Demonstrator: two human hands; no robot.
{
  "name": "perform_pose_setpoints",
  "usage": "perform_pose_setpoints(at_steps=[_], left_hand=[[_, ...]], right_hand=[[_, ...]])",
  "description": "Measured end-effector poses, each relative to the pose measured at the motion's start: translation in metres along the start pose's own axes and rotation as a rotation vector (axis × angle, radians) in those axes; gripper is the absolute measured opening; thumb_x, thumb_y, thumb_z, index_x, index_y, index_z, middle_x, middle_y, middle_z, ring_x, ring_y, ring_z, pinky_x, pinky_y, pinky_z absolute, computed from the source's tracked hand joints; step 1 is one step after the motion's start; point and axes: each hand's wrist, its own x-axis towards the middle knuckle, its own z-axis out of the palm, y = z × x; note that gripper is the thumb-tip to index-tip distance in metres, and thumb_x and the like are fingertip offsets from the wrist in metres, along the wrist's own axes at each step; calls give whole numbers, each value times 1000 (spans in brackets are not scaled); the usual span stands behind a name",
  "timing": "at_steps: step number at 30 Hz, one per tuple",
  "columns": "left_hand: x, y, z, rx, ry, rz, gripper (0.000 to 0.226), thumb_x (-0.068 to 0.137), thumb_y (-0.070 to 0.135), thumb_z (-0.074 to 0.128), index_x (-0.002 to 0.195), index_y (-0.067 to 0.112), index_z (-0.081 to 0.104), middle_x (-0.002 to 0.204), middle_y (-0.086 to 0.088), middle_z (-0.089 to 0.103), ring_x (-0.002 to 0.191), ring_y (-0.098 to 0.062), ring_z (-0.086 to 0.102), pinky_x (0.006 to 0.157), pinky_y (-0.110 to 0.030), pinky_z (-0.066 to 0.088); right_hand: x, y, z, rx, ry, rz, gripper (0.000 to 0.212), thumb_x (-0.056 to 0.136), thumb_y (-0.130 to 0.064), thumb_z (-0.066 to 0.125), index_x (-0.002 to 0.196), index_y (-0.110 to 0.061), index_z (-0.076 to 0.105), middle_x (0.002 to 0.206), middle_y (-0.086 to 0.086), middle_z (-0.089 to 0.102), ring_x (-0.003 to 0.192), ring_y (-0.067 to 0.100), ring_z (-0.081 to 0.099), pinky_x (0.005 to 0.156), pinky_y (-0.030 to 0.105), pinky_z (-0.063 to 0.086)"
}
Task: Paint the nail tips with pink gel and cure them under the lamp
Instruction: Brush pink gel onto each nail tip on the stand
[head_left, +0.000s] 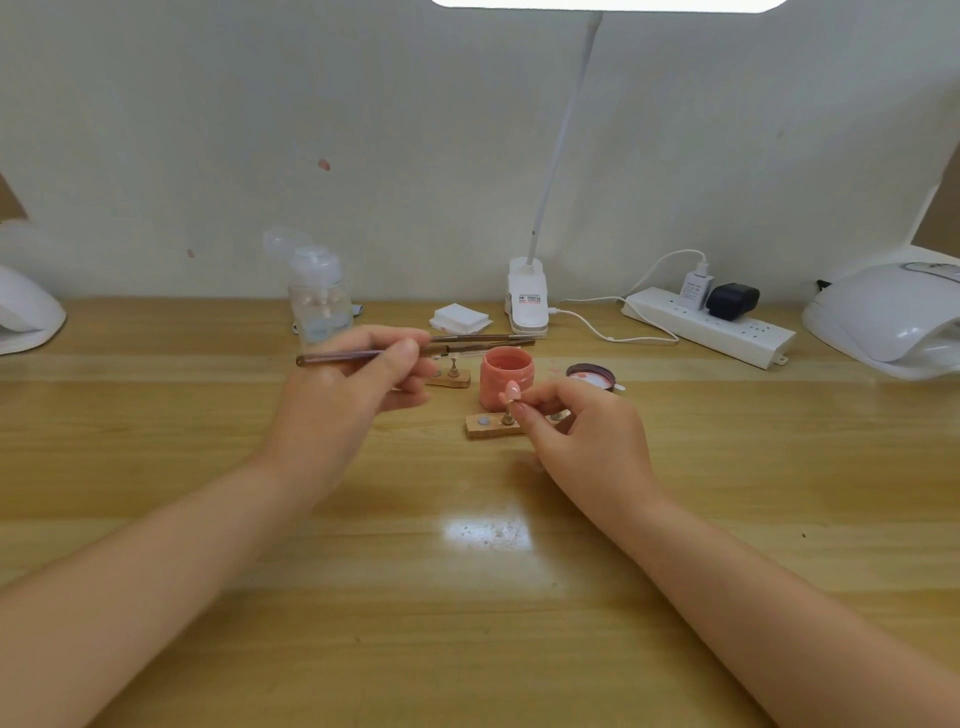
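One open jar (505, 383) of pink gel

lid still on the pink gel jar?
No. The pink gel jar stands open on the table, and its lid lies separately just to its right.

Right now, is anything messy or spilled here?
Yes, a little. Pinkish smudges mark the white wall behind the desk, and the pink gel jar stands open, its lid lying beside it. Nothing looks spilled on the table.
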Motion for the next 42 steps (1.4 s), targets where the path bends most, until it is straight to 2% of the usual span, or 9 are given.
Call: perform_pose_setpoints(at_steps=[4, 10, 15, 19, 22, 29, 32, 36, 42], left_hand=[[-26, 1, 1, 189, -132, 118, 17, 84, 35, 69, 100, 32, 75, 93, 3, 76, 85, -16, 73, 76, -24, 58], [-40, 4, 9, 352, -178, 265, 21, 87, 35, 54, 104, 33, 67, 94, 14, 73, 85, -9, 72, 73, -28, 58], [-44, 3, 11, 367, -216, 274, 22, 86, 33, 53, 104, 32, 66, 94, 14, 73, 91, -7, 71, 79, -22, 56], [-45, 4, 8, 437, -245, 341, 18, 88, 17, 56, 98, 25, 68, 90, 11, 72, 87, -8, 69, 76, -18, 53], [-46, 5, 8, 421, -251, 347, 19, 86, 24, 52, 97, 24, 67, 89, 10, 69, 87, -10, 67, 76, -15, 49], [-45, 2, 10, 428, -234, 285, 17, 89, 20, 57, 101, 28, 67, 92, 12, 72, 90, -5, 68, 76, -12, 49], [-46, 3, 7, 392, -209, 283, 19, 85, 30, 50, 95, 27, 66, 87, 7, 70, 85, -11, 67, 73, -19, 51], [-46, 1, 10, 360, -157, 222, 17, 90, 31, 54, 101, 29, 66, 93, 10, 72, 93, -12, 69, 81, -28, 55], [-46, 0, 8, 322, -163, 185, 22, 85, 35, 51, 96, 25, 68, 88, 5, 73, 88, -13, 69, 79, -31, 54]], right_hand=[[0, -1, 0, -7, -8, 15, 2, 85, -26, 71, 84, -25, 72, 74, -17, 63, 56, 4, 57, 64, 26, 47], [0, -3, -2, -7, -22, 21, 3, 86, -26, 70, 87, -24, 73, 80, -13, 68, 61, 9, 60, 70, 39, 53], [0, -3, -1, -1, -20, 14, 3, 86, -24, 70, 87, -25, 73, 79, -15, 67, 60, 5, 57, 68, 35, 53], [-1, -3, -2, -13, -9, 7, 2, 86, -23, 70, 86, -24, 72, 73, -17, 62, 59, 9, 60, 66, 34, 51], [-1, -3, -2, -14, -10, 10, 2, 86, -23, 70, 85, -24, 71, 71, -18, 60, 58, 12, 62, 65, 33, 50], [-1, -4, -2, -7, -14, 12, 4, 86, -22, 70, 84, -26, 70, 75, -16, 65, 60, 10, 61, 66, 31, 50], [-1, -4, -1, 0, -20, 19, 1, 86, -23, 70, 86, -24, 72, 76, -14, 66, 61, 12, 62, 68, 37, 52], [-1, -4, -2, -8, -24, 16, 3, 87, -26, 70, 87, -25, 72, 80, -13, 68, 60, 10, 60, 68, 36, 52], [-1, -4, -2, 10, -20, 20, 3, 87, -24, 70, 87, -24, 72, 78, -14, 65, 59, 9, 59, 70, 40, 53]])
